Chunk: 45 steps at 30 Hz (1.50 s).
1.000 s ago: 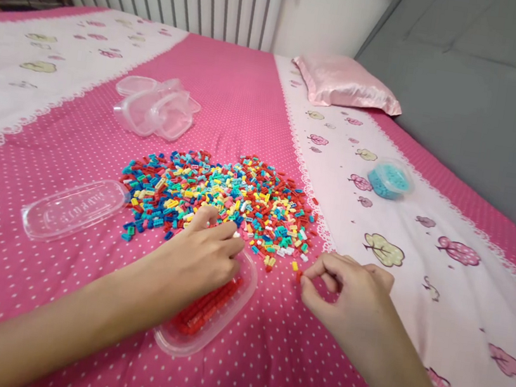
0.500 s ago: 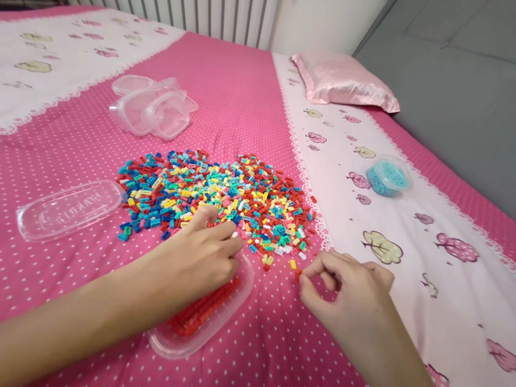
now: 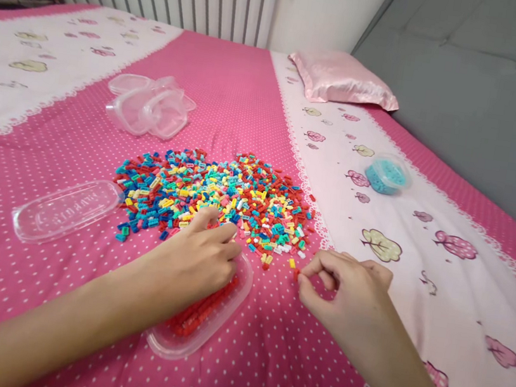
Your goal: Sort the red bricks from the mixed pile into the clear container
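My left hand (image 3: 204,253) is over the near edge of a heap of small coloured toy bricks (image 3: 238,200), its fingers curled down and closed. Their tips are hidden, so what they grip cannot be seen. Below that wrist sits a clear plastic container (image 3: 239,300) with red bricks (image 3: 197,318) lying in it. To the right of the heap, my right hand (image 3: 347,289) rests low over the bedspread, thumb and forefinger pinched on a red toy brick (image 3: 296,275). A yellow brick (image 3: 292,263) lies just beyond that pinch.
An oblong clear lid (image 3: 68,210) lies left of the heap. Several clear containers (image 3: 152,108) are piled farther back. A tub of light-blue pieces (image 3: 388,175) stands at the right. Behind are a pink pillow (image 3: 343,80) and a grey headboard (image 3: 472,102).
Both hands hold almost the same pose and place. The whole view has shifted very slightly; nothing else has visibly moved.
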{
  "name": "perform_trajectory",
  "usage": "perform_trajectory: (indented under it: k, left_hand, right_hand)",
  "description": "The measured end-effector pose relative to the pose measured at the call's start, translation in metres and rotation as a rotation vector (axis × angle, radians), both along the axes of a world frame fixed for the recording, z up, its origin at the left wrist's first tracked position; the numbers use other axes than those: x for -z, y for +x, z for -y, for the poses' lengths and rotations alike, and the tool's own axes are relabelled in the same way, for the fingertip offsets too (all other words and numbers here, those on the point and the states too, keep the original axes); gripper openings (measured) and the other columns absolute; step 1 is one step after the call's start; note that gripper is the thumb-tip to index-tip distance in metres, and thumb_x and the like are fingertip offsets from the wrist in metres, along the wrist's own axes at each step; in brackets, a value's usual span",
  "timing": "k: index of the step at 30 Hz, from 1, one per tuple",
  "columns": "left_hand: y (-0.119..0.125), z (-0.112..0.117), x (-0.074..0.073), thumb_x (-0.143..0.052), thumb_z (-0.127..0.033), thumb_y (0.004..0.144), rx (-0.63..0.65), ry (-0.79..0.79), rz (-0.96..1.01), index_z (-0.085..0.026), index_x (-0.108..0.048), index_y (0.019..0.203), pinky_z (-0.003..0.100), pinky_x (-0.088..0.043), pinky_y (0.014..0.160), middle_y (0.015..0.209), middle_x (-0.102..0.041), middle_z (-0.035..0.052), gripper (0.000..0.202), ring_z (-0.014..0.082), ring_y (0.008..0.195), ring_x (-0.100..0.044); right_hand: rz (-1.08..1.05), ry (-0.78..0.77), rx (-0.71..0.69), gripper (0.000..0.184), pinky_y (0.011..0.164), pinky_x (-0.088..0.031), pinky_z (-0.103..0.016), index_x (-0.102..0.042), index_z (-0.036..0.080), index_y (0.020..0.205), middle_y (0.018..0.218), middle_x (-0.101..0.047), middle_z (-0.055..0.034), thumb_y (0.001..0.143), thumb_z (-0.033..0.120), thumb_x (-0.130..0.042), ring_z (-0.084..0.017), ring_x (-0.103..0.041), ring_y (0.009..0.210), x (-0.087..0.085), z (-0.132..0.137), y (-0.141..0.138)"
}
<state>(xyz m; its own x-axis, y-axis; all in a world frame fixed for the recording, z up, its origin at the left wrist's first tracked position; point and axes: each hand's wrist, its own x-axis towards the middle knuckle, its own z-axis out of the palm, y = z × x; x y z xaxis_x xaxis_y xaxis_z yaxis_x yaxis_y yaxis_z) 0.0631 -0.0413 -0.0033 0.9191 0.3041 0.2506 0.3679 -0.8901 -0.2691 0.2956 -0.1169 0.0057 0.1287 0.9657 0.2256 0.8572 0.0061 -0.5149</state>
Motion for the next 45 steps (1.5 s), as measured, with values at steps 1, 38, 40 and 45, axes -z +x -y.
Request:
perform_trajectory:
  k: [1, 38, 40, 45]
  left_hand:
    - [0.000, 0.000, 0.000, -0.077, -0.021, 0.087, -0.002, 0.008, -0.004, -0.020, -0.056, 0.061, 0.043, -0.030, 0.083, 0.065, -0.055, -0.0006, 0.034, 0.0215, 0.080, -0.047]
    - [-0.006, -0.007, -0.004, -0.083, -0.023, 0.083, 0.021, -0.122, 0.000, -0.023, -0.063, 0.065, 0.043, -0.026, 0.089, 0.069, -0.061, -0.0021, 0.027, 0.0223, 0.082, -0.047]
    - [-0.007, -0.006, -0.007, -0.083, -0.021, 0.082, 0.035, -0.132, -0.002, -0.022, -0.063, 0.063, 0.043, -0.026, 0.090, 0.068, -0.061, -0.0021, 0.028, 0.0213, 0.082, -0.048]
    - [-0.010, -0.005, -0.015, -0.080, -0.022, 0.087, 0.059, -0.149, 0.022, -0.021, -0.062, 0.060, 0.043, -0.025, 0.088, 0.065, -0.060, -0.0026, 0.033, 0.0190, 0.078, -0.049]
  right_hand:
    - [-0.004, -0.005, -0.001, 0.013, 0.074, -0.023, -0.036, -0.056, 0.022, 0.055, 0.051, -0.049, 0.0085, 0.069, 0.024, -0.054, -0.011, -0.051, 0.050, 0.000, 0.000, 0.000]
    - [-0.008, 0.005, -0.020, 0.012, 0.073, -0.021, -0.036, -0.056, 0.022, 0.056, 0.051, -0.051, 0.0094, 0.067, 0.019, -0.055, -0.010, -0.050, 0.050, 0.004, 0.001, 0.001]
    - [-0.008, 0.006, -0.020, 0.012, 0.073, -0.021, -0.036, -0.056, 0.022, 0.056, 0.051, -0.051, 0.0095, 0.067, 0.018, -0.055, -0.009, -0.050, 0.049, 0.004, 0.001, 0.001]
    - [-0.002, 0.010, -0.023, 0.011, 0.073, -0.021, -0.035, -0.057, 0.022, 0.057, 0.052, -0.053, 0.0090, 0.067, 0.019, -0.054, -0.010, -0.051, 0.050, 0.004, 0.001, 0.000]
